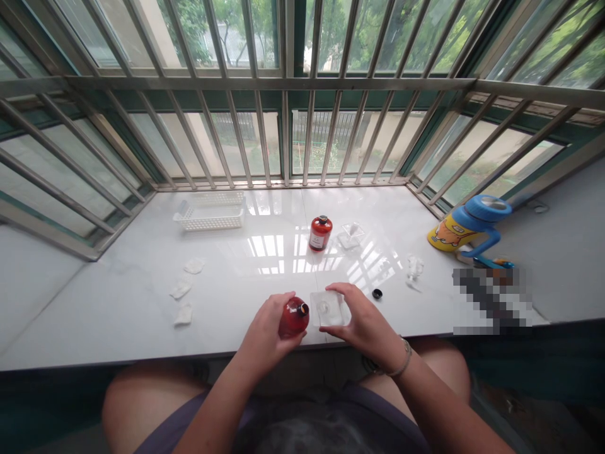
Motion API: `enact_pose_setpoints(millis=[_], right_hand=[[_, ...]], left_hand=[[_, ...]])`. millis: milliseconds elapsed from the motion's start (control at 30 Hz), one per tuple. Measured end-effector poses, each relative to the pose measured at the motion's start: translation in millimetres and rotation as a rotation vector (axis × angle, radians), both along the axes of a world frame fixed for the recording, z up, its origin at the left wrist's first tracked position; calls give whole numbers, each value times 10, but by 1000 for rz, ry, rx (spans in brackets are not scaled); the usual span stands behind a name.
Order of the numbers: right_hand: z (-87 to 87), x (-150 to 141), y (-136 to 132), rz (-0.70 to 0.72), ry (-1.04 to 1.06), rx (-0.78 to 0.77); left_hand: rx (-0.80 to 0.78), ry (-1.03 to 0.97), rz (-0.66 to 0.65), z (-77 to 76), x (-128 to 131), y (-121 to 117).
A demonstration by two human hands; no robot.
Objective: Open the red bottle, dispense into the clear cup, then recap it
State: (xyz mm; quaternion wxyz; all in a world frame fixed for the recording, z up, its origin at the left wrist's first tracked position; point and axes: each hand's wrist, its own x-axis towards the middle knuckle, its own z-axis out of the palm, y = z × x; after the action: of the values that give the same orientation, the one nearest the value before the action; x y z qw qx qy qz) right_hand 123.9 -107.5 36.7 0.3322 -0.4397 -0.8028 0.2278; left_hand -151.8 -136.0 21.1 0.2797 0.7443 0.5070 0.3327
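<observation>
A: Take the desk [118, 315] as a dial: window bars [269, 84] at twelve, the person's lap [293, 422] at six. What is entered at six?

B: One red bottle [290, 323], round-shouldered, dark-necked, apparently uncapped. Left hand [269, 325] wrapped about it, thumb and fingers on opposite sides.

A: Toward five?

B: One clear square block [334, 310], just beside the bottle; touching or not, I cannot tell. Right hand [362, 315] pinching it by the far and near edges. Resting on the desk or lifted: cannot tell.

A: Loose pieces?

B: Black cap [377, 294], before four. Second red bottle [320, 236], labelled, black-topped, past twelve. Clear piece [350, 239] beside it, toward two. Crumpled white tissue [414, 268], three. White scraps [180, 289], three of them, nine. White basket [210, 224], ten. Blue-and-yellow jug [458, 227], between two and three.

A: Step in hand?

B: My judgement: handling open bottle and clear block side by side, one hand to each.

A: And the next move calls for?

B: A bottle kept mouth-up, I'd say, in case it holds liquid, and a firm pinch on that slick-looking block.
</observation>
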Motion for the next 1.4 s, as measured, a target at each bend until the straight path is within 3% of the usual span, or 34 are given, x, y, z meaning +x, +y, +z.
enact_pose_setpoints(millis=[767, 1400], right_hand=[[323, -54, 54, 77, -157, 91], [404, -57, 97, 124, -257, 120]], left_hand=[[19, 9, -37, 43, 52, 50], [-24, 15, -40, 47, 51, 52]])
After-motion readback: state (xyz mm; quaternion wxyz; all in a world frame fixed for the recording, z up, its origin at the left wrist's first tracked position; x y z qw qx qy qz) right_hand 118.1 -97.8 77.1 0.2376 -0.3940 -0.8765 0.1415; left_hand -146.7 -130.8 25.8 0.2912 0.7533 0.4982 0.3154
